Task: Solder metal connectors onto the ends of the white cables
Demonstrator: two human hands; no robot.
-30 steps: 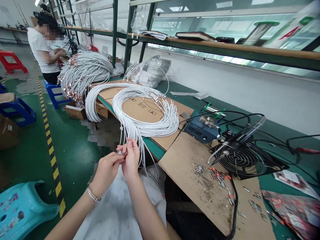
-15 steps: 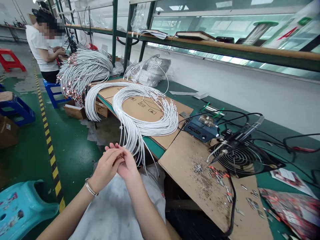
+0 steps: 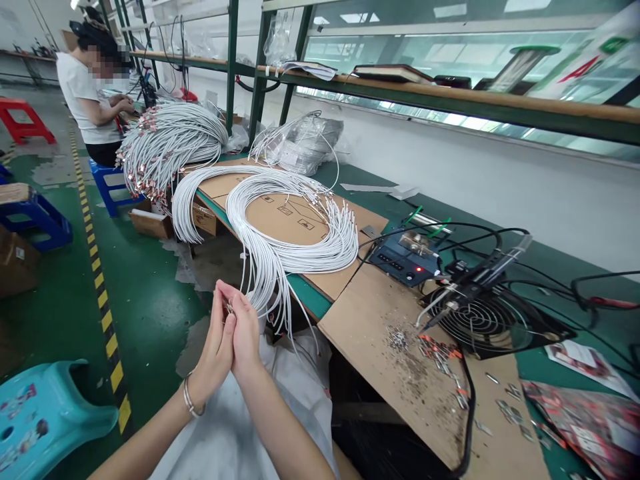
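My left hand [image 3: 215, 350] and my right hand [image 3: 246, 333] are pressed palm to palm above my lap. Between them, near the fingertips, show small coppery cable ends [image 3: 229, 309], mostly hidden by the fingers. A bundle of white cables [image 3: 265, 273] hangs over the table edge just behind my right hand. It runs up into a large white coil [image 3: 320, 257] lying on the cardboard. To the right, a blue soldering station [image 3: 400, 260] has a red light on, beside a round black fan [image 3: 475, 317].
Loose metal parts [image 3: 443, 353] and debris lie on the right cardboard [image 3: 370, 320]. A big cable pile [image 3: 170, 143] stands at the back left, near a seated person [image 3: 93, 100]. A turquoise stool [image 3: 50, 413] is at lower left. A shelf [image 3: 425, 90] crosses above the table.
Both hands have moved slightly left and turned more upright, with the palms closer together. The station's red light now shows.
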